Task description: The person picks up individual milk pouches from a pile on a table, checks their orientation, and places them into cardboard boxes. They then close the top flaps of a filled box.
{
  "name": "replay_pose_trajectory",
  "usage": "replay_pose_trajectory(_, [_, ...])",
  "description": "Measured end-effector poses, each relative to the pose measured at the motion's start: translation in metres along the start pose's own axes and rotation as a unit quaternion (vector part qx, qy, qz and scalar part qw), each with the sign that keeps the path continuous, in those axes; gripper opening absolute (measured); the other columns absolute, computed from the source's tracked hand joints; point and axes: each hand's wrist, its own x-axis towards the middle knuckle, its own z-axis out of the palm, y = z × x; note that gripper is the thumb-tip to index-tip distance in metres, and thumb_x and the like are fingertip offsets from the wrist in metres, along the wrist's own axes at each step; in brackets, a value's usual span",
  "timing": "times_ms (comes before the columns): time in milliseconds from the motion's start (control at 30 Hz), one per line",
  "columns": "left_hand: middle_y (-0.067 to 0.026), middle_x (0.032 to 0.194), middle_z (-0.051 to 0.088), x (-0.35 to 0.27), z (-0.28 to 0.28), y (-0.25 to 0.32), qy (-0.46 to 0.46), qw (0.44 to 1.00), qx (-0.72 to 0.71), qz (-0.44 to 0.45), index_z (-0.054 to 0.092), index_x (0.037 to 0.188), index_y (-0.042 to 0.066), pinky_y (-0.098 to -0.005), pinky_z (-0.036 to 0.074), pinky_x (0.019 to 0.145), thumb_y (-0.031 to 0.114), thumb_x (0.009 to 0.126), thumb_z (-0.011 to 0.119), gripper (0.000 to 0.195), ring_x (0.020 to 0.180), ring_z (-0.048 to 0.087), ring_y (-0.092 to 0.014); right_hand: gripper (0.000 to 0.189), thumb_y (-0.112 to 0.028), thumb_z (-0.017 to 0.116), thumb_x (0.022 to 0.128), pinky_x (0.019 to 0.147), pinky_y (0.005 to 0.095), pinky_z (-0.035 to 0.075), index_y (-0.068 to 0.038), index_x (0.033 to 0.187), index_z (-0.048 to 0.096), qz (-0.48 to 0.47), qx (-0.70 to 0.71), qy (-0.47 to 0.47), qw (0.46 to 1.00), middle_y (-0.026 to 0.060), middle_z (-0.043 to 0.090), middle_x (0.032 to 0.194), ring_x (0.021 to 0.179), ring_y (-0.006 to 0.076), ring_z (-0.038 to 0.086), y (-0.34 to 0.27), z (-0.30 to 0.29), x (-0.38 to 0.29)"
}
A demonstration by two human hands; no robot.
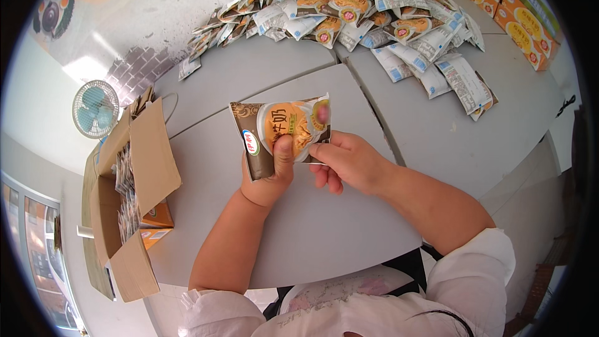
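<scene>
Both of my hands hold one brown and orange milk pouch (250, 124) above the grey table, its printed front turned up. My left hand (273, 171) grips it from below at the lower left, thumb across the front. At its lower right corner, my right hand (344, 159) pinches the pouch between thumb and fingers, with the other fingers curled beneath. A large heap of similar pouches (348, 2) lies at the back of the table, some with their white backs up. To the left stands an open cardboard box (154, 154) with many pouches upright inside.
Orange printed cartons (524, 21) are stacked at the back right. A fan (96, 109) stands at the left beyond the open box. The grey table (327, 234) has seams between its tops. A dark cable (566, 105) lies near the right edge.
</scene>
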Motion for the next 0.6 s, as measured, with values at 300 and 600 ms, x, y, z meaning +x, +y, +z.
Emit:
replay_pose_trajectory(300, [-0.0074,0.116,0.059,0.003,0.001,-0.009,0.123,0.986,-0.044,-0.103,0.05,0.126,0.003,-0.0297,0.055,0.068,0.032,0.101,0.049,0.038,0.1,0.059,-0.015,0.053,-0.027,0.069,0.085,0.079,0.0396,0.052,0.0,0.124,0.046,-0.343,-0.375,0.246,0.825,0.0196,0.057,0.116,0.097,0.0324,0.06,0.008,-0.003,0.003])
replay_pose_trajectory(600, [-0.0161,0.115,0.059,-0.007,0.016,0.011,-0.046,0.998,0.046,0.012,0.053,0.122,-0.003,-0.0346,0.05,0.085,0.04,0.092,0.064,0.053,0.1,0.059,-0.024,0.091,-0.019,0.073,0.079,0.103,0.0428,0.043,-0.007,0.151,0.02,-0.404,-0.459,0.234,0.756,0.024,0.029,0.149,0.131,0.0411,0.041,0.019,0.005,0.003])
